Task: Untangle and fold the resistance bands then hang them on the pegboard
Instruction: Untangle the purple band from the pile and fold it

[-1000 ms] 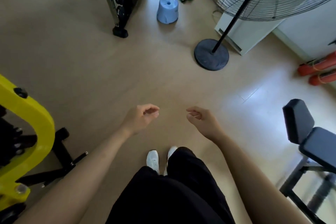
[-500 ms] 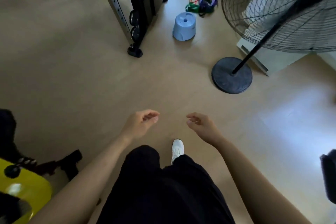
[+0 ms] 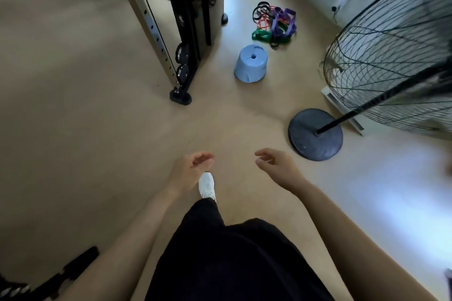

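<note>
Resistance bands (image 3: 274,25) are the goal, but they lie well off at the far side of the floor, so nothing is in hand yet.

Nearest, dark trousers fill the bottom of the view, with one white shoe (image 3: 207,186) set forward on the beige floor (image 3: 73,129), which reads as a step taken toward the pile. Both bare forearms reach out ahead of the body. The left hand (image 3: 189,170) is loosely curled, fingers half bent and gripping nothing; the right hand (image 3: 275,162) is likewise slack and empty, fingers gently hooked. They hang apart from each other at about the same height, probably just carried that way while walking, ready to reach.

Further out on the right, the round base of a standing fan (image 3: 315,135) sits on the floor, its pole leaning up to the wire cage at the right edge. To the left, a gym rack (image 3: 181,39) stands on a black foot.

Beyond these, an upturned pale blue stool (image 3: 250,63) rests between rack and fan. Just past it lie the bands, a knotted heap of purple, green, red and black loops near the far wall, seemingly dumped there rather than stored. No pegboard shows. My guess is that the stool is meant as a seat for the sorting.
</note>
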Available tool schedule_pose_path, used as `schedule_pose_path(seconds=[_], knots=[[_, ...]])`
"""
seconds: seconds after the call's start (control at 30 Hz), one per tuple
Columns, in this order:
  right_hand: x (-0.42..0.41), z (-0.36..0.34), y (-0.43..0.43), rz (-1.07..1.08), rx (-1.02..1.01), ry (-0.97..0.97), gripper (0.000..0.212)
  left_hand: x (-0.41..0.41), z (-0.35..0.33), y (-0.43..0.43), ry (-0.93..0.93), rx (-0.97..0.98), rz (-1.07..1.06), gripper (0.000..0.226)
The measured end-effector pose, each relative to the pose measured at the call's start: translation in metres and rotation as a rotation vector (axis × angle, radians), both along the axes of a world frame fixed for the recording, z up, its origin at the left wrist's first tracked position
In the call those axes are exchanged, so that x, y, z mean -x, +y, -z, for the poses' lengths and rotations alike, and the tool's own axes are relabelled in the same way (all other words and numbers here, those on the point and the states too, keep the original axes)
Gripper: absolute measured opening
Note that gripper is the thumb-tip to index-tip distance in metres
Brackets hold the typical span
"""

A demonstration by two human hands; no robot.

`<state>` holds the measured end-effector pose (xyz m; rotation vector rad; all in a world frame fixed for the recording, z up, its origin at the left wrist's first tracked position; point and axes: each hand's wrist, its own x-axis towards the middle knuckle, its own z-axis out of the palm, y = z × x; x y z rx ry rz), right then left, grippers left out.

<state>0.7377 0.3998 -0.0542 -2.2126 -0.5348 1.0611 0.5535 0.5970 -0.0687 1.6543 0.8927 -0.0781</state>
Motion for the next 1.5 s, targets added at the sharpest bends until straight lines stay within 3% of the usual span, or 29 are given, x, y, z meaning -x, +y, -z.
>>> schedule_pose_path(seconds=[0.3, 0.47, 0.63, 0.87, 1.17, 1.5], knots=[[-0.080, -0.011, 0.121, 0.097, -0.042, -0.016, 0.024, -0.108, -0.011, 0.150, -0.027, 0.024, 0.043, 0.016], [-0.141, 0.000, 0.167, 0.184, -0.056, 0.024, 0.022, -0.194, -0.011, 0.219, -0.014, -0.107, 0.250, 0.018], [-0.225, 0.020, 0.222, 0.268, -0.092, 0.097, 0.022, -0.297, -0.011, 0.274, 0.003, -0.204, 0.325, 0.020], [-0.345, 0.018, 0.291, 0.282, -0.094, 0.111, 0.021, -0.418, -0.021, 0.333, -0.006, -0.169, 0.346, 0.019], [-0.508, 0.032, 0.348, 0.467, -0.025, 0.036, 0.021, -0.571, 0.003, 0.408, -0.007, -0.057, 0.296, 0.016], [-0.660, 0.017, 0.385, 0.539, 0.066, 0.000, 0.024, -0.784, 0.023, 0.476, -0.060, 0.006, 0.506, 0.016]])
